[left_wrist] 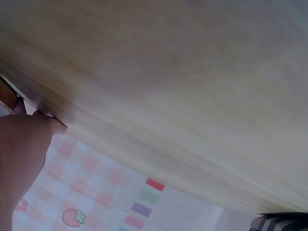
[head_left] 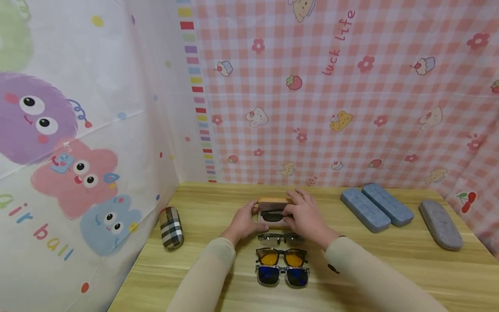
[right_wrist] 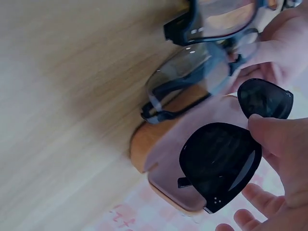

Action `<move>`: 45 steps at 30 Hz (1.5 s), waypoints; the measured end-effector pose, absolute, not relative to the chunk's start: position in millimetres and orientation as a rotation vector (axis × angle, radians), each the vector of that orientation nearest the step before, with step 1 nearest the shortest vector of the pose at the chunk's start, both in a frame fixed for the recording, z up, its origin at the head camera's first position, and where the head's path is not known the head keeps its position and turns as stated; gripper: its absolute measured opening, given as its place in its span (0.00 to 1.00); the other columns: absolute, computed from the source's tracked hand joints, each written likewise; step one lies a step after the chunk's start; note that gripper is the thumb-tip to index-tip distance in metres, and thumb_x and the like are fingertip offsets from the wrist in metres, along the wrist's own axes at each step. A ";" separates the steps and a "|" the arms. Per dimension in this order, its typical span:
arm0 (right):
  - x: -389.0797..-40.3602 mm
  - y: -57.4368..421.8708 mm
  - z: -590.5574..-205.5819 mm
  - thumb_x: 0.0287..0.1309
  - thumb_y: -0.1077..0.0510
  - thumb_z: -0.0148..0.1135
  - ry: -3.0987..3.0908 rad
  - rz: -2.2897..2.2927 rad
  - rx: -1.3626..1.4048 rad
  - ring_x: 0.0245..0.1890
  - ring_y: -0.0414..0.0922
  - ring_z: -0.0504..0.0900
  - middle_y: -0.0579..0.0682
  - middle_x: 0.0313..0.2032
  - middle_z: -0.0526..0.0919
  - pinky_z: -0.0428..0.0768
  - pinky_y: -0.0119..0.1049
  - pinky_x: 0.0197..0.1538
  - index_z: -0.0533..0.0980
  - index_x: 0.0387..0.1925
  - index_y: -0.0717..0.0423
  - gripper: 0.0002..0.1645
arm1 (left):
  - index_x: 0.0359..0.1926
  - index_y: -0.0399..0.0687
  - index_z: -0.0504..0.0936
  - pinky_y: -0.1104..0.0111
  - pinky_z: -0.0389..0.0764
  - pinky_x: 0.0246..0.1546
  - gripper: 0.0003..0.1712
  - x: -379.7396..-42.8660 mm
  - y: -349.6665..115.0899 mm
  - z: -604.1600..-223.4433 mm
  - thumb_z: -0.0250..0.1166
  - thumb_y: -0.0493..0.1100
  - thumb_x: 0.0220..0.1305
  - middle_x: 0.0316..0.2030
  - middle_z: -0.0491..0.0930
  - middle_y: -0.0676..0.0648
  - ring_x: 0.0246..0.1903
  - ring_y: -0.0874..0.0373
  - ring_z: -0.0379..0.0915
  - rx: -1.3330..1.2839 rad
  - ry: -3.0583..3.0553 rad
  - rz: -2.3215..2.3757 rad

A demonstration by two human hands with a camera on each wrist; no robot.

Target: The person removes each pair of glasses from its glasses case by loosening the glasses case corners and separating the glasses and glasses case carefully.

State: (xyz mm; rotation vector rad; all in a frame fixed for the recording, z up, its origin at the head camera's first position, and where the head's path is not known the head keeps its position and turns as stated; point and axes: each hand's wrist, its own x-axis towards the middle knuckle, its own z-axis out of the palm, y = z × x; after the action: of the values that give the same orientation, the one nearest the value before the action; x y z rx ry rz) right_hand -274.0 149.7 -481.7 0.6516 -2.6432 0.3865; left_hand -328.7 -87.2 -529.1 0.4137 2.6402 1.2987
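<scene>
An orange-brown glasses case [head_left: 273, 201] with a pale pink lining stands open near the back middle of the table. My left hand [head_left: 244, 224] grips its left end, the thumb at the front. Black sunglasses [head_left: 271, 216] are at the case's opening, and my right hand [head_left: 308, 216] pinches them near the bridge. In the right wrist view the dark lenses [right_wrist: 219, 161] overlap the lining, and the thumb presses on the frame. Just in front of the case lie glasses with clear greyish lenses [head_left: 270, 238]. Only part of my left hand [left_wrist: 24, 144] shows in the left wrist view.
Orange-lensed glasses [head_left: 269, 258] and blue-lensed sunglasses [head_left: 269, 276] lie in a row toward me. A plaid case [head_left: 170, 227] is at the left edge. Two blue cases [head_left: 366, 211] and a grey case [head_left: 440, 225] lie at the right. A checked cloth [head_left: 319, 99] hangs behind.
</scene>
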 end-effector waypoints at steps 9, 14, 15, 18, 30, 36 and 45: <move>-245.1 179.2 -463.3 0.53 0.57 0.84 -2.454 0.388 0.687 0.70 0.69 0.74 0.64 0.66 0.81 0.73 0.72 0.69 0.90 0.36 0.48 0.09 | 0.83 0.48 0.61 0.47 0.69 0.78 0.59 -327.2 -85.9 -525.7 0.84 0.43 0.57 0.72 0.78 0.39 0.74 0.41 0.72 0.385 2.639 1.292; -231.4 204.0 -460.4 0.48 0.59 0.86 -2.395 0.365 0.662 0.66 0.68 0.76 0.64 0.64 0.83 0.76 0.72 0.64 0.90 0.33 0.49 0.11 | 0.83 0.47 0.60 0.47 0.68 0.78 0.60 -327.8 -85.7 -526.9 0.85 0.43 0.56 0.71 0.78 0.39 0.74 0.41 0.72 0.369 2.641 1.289; -227.9 209.3 -460.1 0.48 0.59 0.86 -2.401 0.361 0.651 0.66 0.67 0.76 0.64 0.64 0.83 0.76 0.72 0.64 0.90 0.33 0.48 0.11 | 0.83 0.47 0.60 0.47 0.68 0.78 0.60 -327.5 -85.5 -527.1 0.85 0.43 0.56 0.72 0.78 0.39 0.74 0.41 0.72 0.368 2.637 1.289; -218.8 223.8 -460.5 0.49 0.59 0.86 -2.429 0.339 0.630 0.66 0.66 0.77 0.63 0.64 0.83 0.76 0.72 0.64 0.90 0.33 0.47 0.10 | 0.84 0.47 0.60 0.47 0.69 0.78 0.60 -327.1 -86.0 -527.6 0.84 0.43 0.56 0.72 0.78 0.39 0.74 0.41 0.71 0.362 2.632 1.290; -190.5 265.2 -471.4 0.43 0.61 0.88 -2.458 0.357 0.727 0.56 0.62 0.84 0.61 0.58 0.87 0.82 0.67 0.56 0.89 0.31 0.44 0.14 | 0.83 0.49 0.61 0.47 0.69 0.78 0.59 -328.0 -85.5 -527.8 0.84 0.43 0.57 0.71 0.79 0.40 0.72 0.42 0.73 0.367 2.632 1.300; -178.0 275.9 -477.3 0.45 0.60 0.87 -2.547 0.364 0.847 0.53 0.57 0.87 0.57 0.58 0.87 0.89 0.52 0.46 0.87 0.31 0.36 0.17 | 0.83 0.49 0.62 0.47 0.70 0.78 0.58 -327.9 -85.4 -526.6 0.84 0.42 0.56 0.70 0.79 0.40 0.72 0.42 0.73 0.384 2.622 1.318; -167.6 281.5 -489.8 0.52 0.56 0.83 -2.709 0.439 1.036 0.54 0.59 0.86 0.56 0.58 0.87 0.88 0.52 0.50 0.81 0.29 0.29 0.18 | 0.83 0.50 0.62 0.47 0.69 0.78 0.59 -328.1 -85.7 -527.7 0.85 0.43 0.56 0.70 0.80 0.41 0.73 0.43 0.73 0.376 2.617 1.322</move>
State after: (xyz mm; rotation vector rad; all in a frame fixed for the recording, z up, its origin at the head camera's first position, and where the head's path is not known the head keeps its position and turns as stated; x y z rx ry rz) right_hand -167.6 281.5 -489.8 1.0363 -2.7093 0.4387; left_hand -328.1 -85.7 -527.7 0.3761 2.6166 1.3224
